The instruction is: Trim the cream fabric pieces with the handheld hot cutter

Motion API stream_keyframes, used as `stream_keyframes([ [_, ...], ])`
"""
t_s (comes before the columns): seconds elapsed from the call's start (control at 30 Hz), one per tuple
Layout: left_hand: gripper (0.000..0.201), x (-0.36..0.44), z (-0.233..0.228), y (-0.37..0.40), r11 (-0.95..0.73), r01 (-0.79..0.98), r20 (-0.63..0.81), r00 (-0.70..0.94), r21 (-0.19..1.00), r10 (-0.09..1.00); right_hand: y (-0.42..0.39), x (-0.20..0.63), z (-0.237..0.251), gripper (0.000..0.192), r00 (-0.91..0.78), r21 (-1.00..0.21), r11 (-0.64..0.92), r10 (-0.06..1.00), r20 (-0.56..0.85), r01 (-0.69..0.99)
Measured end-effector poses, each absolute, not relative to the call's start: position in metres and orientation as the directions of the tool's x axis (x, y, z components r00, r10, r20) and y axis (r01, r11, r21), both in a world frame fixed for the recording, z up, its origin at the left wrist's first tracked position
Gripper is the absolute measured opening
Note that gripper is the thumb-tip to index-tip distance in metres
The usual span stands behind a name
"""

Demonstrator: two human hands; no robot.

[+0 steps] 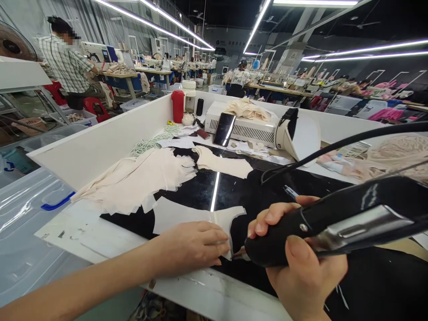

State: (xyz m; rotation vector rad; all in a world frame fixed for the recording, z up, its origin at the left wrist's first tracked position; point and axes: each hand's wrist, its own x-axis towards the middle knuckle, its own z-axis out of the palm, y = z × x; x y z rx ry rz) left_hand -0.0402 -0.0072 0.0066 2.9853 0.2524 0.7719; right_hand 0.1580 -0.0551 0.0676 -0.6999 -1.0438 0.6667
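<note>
My left hand lies flat with its fingers stretched out, pressing on the right end of a white curved fabric piece. A cream strip lies along that end. My right hand is wrapped round a black corded hand tool with a long silver metal lever. The tool's near end points at the fabric edge just right of my left fingertips; whether its tip touches the cloth I cannot tell. A stack of cream fabric pieces lies behind to the left, and another cream piece lies further back.
A white box with vents, a phone, a red bottle and a clear jar stand at the back of the table. A black cable arches across the right. A clear plastic bin stands at left; people sit beyond.
</note>
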Motion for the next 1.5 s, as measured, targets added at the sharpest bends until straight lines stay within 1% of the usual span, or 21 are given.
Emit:
stream_keyframes([
  [0.1, 0.019, -0.044, 0.009, -0.013, -0.986, 0.090, 0.468, 0.872, 0.139, 0.145, -0.055, 0.165, 0.074, 0.042, 0.360, -0.774, 0.613, 0.766, 0.533, -0.158],
  [0.17, 0.023, -0.049, 0.013, -0.018, -0.979, 0.058, 0.472, 0.869, 0.198, 0.147, -0.049, 0.173, 0.079, 0.044, 0.418, -0.762, 0.632, 0.736, 0.533, -0.141],
  [0.23, 0.025, -0.052, 0.019, -0.023, -0.965, 0.057, 0.449, 0.877, 0.258, 0.172, -0.041, 0.182, 0.081, 0.043, 0.489, -0.754, 0.647, 0.697, 0.525, -0.113],
  [0.3, 0.024, -0.052, 0.024, -0.024, -0.960, 0.067, 0.430, 0.884, 0.273, 0.184, -0.033, 0.190, 0.081, 0.039, 0.535, -0.755, 0.650, 0.667, 0.518, -0.080],
  [0.4, 0.020, -0.045, 0.029, -0.022, -0.972, 0.093, 0.453, 0.872, 0.216, 0.184, -0.025, 0.197, 0.074, 0.036, 0.546, -0.754, 0.656, 0.647, 0.532, -0.042],
  [0.57, 0.014, -0.021, 0.022, -0.008, -0.985, 0.151, 0.480, 0.860, 0.082, 0.172, -0.023, 0.199, 0.059, 0.041, 0.474, -0.749, 0.661, 0.675, 0.565, -0.047],
  [0.73, 0.024, 0.000, 0.007, 0.005, -0.987, 0.160, 0.451, 0.881, 0.006, 0.146, -0.022, 0.198, 0.051, 0.043, 0.428, -0.746, 0.664, 0.687, 0.587, -0.042],
  [0.83, 0.029, 0.005, 0.002, 0.009, -0.983, 0.181, 0.415, 0.896, -0.012, 0.160, -0.023, 0.197, 0.050, 0.042, 0.422, -0.746, 0.662, 0.697, 0.579, -0.070],
  [0.93, 0.025, 0.004, 0.002, 0.010, -0.980, 0.201, 0.409, 0.895, -0.018, 0.176, -0.023, 0.196, 0.050, 0.042, 0.422, -0.741, 0.665, 0.701, 0.575, -0.094],
  [1.03, 0.022, 0.000, 0.003, 0.011, -0.977, 0.214, 0.407, 0.892, 0.003, 0.197, -0.022, 0.195, 0.050, 0.035, 0.423, -0.733, 0.673, 0.695, 0.582, -0.097],
  [1.13, 0.022, -0.004, 0.003, 0.011, -0.974, 0.226, 0.396, 0.893, 0.017, 0.215, -0.022, 0.194, 0.049, 0.032, 0.431, -0.733, 0.675, 0.687, 0.585, -0.080],
  [1.5, 0.027, -0.007, 0.003, 0.013, -0.976, 0.218, 0.386, 0.900, 0.002, 0.201, -0.019, 0.192, 0.051, 0.031, 0.467, -0.741, 0.668, 0.678, 0.568, -0.068],
])
